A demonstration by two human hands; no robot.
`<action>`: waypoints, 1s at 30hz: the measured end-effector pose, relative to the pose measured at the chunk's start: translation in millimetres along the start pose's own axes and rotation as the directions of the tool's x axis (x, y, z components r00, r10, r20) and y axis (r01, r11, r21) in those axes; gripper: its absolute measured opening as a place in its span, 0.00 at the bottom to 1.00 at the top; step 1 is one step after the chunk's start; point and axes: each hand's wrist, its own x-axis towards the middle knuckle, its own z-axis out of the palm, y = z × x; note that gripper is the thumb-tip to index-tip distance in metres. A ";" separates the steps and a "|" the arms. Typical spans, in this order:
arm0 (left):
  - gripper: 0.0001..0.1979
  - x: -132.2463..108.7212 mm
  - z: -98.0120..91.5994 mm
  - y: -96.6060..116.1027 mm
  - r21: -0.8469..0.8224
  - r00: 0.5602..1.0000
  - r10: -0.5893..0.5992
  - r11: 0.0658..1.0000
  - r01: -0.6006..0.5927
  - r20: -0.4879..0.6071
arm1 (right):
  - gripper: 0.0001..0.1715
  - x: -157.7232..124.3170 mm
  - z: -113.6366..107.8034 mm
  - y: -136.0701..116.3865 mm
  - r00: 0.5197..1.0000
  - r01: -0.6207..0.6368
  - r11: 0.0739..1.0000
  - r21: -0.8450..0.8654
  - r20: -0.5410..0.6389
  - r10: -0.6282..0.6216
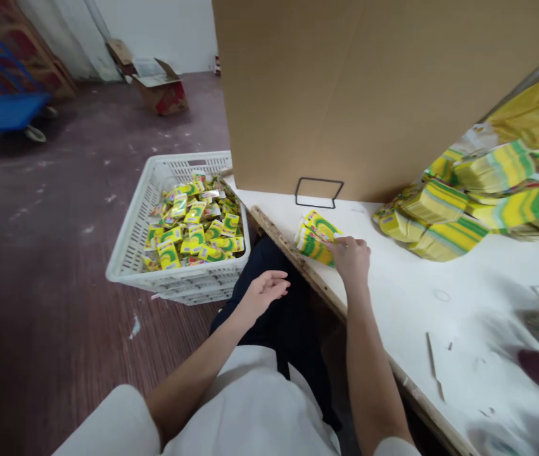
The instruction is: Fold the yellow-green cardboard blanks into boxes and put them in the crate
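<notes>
Near the table's edge, my right hand (351, 253) has its fingers closed on the right side of yellow-green packets (315, 235) lying on the white table (393, 297). My left hand (265, 292) is over my lap, left of the table edge, holding nothing, with its fingers slightly curled and apart. A black wire frame (319, 192) is just beyond the packets, by the upright cardboard. To my left, a white plastic basket (129, 231) holds many small filled yellow-green packets (196, 234).
A tall cardboard sheet (345, 95) rises behind the table. Stacks of yellow-green packaging (454, 209) fill the table's right back. A thin tool (434, 366) lies nearer me. On the floor are an open carton (162, 95) and a blue trolley (6, 113).
</notes>
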 end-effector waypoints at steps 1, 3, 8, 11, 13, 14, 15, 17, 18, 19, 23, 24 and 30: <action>0.29 0.4 0.0 -0.4 -0.005 1.000 -0.008 1.000 0.008 0.009 | 0.17 1.8 2.5 -0.7 1.000 0.004 1.000 0.009 0.006 -0.004; 0.30 1.2 0.0 -3.3 -0.021 0.999 -0.028 0.999 0.029 0.022 | 0.16 3.5 4.9 -1.8 1.000 -0.001 1.000 0.011 0.005 0.001; 0.34 2.7 4.0 -18.3 -0.042 0.999 -0.036 0.998 0.037 0.023 | 0.20 1.5 -3.3 -0.7 0.988 -0.152 0.988 0.033 0.041 0.150; 0.41 6.5 9.2 -25.6 -0.196 0.998 0.039 0.980 -0.030 0.045 | 0.27 -15.2 -4.9 -0.9 0.986 -0.162 0.977 0.142 0.060 0.154; 0.44 10.0 13.8 -25.6 -0.368 0.988 0.152 0.917 -0.152 -0.030 | 0.30 -38.2 0.9 -5.7 0.994 -0.097 0.949 0.300 0.074 0.078; 0.44 11.3 16.4 -23.8 -0.442 0.973 0.214 0.868 -0.228 -0.083 | 0.30 -53.4 5.6 -9.9 0.991 -0.060 0.929 0.366 0.137 0.010; 0.43 12.1 19.0 -21.2 -0.503 0.955 0.267 0.813 -0.295 -0.130 | 0.28 -70.4 10.9 -15.3 0.978 -0.024 0.895 0.445 0.197 -0.072; 0.41 11.7 23.3 -14.3 -0.565 0.931 0.326 0.743 -0.358 -0.162 | 0.22 -105.9 21.7 -28.0 0.885 -0.018 0.805 0.593 0.384 -0.264; 0.39 10.7 24.7 -10.8 -0.578 0.930 0.334 0.734 -0.358 -0.152 | 0.20 -122.0 26.3 -34.3 0.831 -0.059 0.742 0.668 0.445 -0.335; 0.38 9.6 25.7 -7.7 -0.584 0.933 0.331 0.733 -0.349 -0.142 | 0.19 -135.9 30.0 -39.8 0.829 -0.113 0.680 0.725 0.446 -0.338; 0.30 6.1 27.5 -2.3 -0.567 0.933 0.240 0.744 -0.354 -0.267 | 0.15 -164.0 35.5 -50.9 0.846 -0.254 0.557 0.791 0.461 -0.269; 0.30 5.5 28.0 -2.7 -0.534 0.925 0.214 0.766 -0.358 -0.314 | 0.15 -165.4 35.5 -51.3 0.847 -0.263 0.552 0.791 0.464 -0.261; 0.33 -0.8 27.8 -7.7 -0.279 0.919 0.290 0.889 -0.362 -0.268 | 0.22 -154.0 29.0 -42.1 0.925 -0.265 0.525 0.809 0.367 -0.099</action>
